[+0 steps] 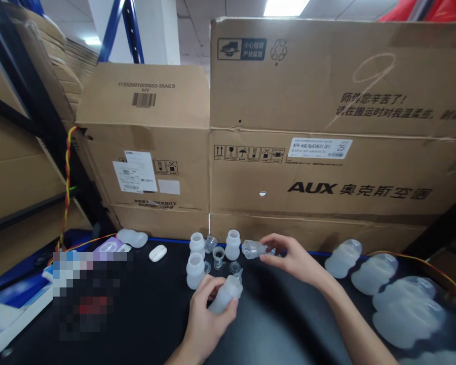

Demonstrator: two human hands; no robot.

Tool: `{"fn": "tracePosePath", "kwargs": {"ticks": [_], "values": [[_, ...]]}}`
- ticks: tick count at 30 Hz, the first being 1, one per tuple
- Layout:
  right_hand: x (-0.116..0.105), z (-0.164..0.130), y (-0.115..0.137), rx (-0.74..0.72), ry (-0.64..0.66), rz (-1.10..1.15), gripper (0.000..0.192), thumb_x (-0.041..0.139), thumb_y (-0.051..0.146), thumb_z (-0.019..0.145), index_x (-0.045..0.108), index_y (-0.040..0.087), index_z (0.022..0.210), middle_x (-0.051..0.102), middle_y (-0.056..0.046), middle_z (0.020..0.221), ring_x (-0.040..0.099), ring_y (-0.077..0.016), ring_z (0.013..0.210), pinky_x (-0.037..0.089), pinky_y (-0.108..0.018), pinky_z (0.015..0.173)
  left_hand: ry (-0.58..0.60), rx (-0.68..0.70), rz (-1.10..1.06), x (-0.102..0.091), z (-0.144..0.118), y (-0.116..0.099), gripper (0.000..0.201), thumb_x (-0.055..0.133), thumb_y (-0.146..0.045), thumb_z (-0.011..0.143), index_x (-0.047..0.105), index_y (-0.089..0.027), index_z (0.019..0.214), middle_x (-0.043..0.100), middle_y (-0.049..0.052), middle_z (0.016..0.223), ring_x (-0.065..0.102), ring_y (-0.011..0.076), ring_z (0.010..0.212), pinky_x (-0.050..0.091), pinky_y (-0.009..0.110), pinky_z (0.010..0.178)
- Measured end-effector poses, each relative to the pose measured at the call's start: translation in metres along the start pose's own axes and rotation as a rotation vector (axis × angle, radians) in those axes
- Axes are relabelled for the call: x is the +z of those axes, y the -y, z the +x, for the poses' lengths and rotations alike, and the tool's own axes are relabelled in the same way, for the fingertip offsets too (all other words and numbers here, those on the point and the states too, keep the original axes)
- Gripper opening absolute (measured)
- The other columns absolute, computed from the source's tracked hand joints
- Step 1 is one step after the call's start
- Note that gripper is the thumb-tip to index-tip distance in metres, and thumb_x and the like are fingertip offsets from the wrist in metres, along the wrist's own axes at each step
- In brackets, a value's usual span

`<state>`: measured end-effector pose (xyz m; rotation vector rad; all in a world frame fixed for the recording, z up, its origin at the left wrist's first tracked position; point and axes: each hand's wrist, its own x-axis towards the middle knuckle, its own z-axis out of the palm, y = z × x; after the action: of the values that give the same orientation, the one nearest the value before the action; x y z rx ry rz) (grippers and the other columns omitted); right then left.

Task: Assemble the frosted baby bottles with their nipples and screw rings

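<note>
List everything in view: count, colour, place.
Teated bottle: 1, whitish, front centre
Open bottles: 3, whitish, centre
Capped bottles: at least 4, whitish, right
Lying container: 1, whitish, left
Cover: 1, clear, centre
Small fittings: several, clear, centre
Computer mouse: 1, white, left
Package: 1, purple, left
Cardboard panels: at least 2, brown, background
Wires: at least 2, yellowish, both sides
Desk: 1, black, foreground
Ceiling lights: 2, white, top
Left hand: 1, bare, holding teated bottle
Right hand: 1, bare, by cover

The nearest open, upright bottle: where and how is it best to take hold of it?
This bottle stands upright, so probably grip its narrowed waist from the left: another bottle is behind it, a small clear part at its right.
</note>
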<state>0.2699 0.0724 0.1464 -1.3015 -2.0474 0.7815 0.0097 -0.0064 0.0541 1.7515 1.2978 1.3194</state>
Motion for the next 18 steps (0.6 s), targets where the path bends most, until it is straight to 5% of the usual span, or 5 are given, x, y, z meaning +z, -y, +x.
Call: {"fn": "tracePosePath", "kwargs": {"ticks": [7,13,16,18], "values": [[-0.011,-0.017,0.035,-0.033,0.159,0.095,0.027,0.075,0.03,0.086,0.069,0.018,0.109,0.073,-0.004,0.104,0.064,-0.019,0.092,0.051,-0.034,0.088,0.028,0.032,0.018,-0.001,0.001,-0.002,0.023,0.073,-0.031,0.083,0.077,-0.021,0.103,0.064,0.005,0.094,0.067,0.0201,0.083,0.054,0.029,0.076],[-0.026,-0.025,0.042,0.014,0.104,-0.048,0.013,0.071,0.029,0.089,0.073,0.019,0.098,0.074,-0.004,0.1,0.065,-0.0201,0.094,0.05,-0.033,0.089,0.036,0.053,-0.032,-0.001,0.002,-0.004,0.025,0.074,-0.034,0.085,0.079,-0.023,0.107,0.067,0.005,0.095,0.07,0.02,0.083,0.057,0.029,0.077],[-0.022,-0.024,0.035,0.058,0.15,-0.043,0.026,0.073,0.027,0.087,0.073,0.02,0.111,0.073,-0.006,0.111,0.066,-0.0212,0.101,0.051,-0.034,0.094,-0.048,0.079,-0.095,0.006,0.002,0.002,0.024,0.076,-0.039,0.084,0.08,-0.025,0.103,0.069,0.005,0.094,0.07,0.0197,0.083,0.057,0.028,0.079],[-0.014,-0.022,0.023,0.146,0.177,-0.101,0.052,0.082,0.029,0.078,0.069,0.021,0.128,0.07,-0.008,0.124,0.065,-0.0243,0.11,0.051,-0.036,0.098,-0.133,0.078,-0.138,0.013,0.001,0.011,0.029,0.079,-0.048,0.081,0.081,-0.025,0.099,0.069,0.005,0.092,0.069,0.0197,0.081,0.056,0.027,0.077]]}}
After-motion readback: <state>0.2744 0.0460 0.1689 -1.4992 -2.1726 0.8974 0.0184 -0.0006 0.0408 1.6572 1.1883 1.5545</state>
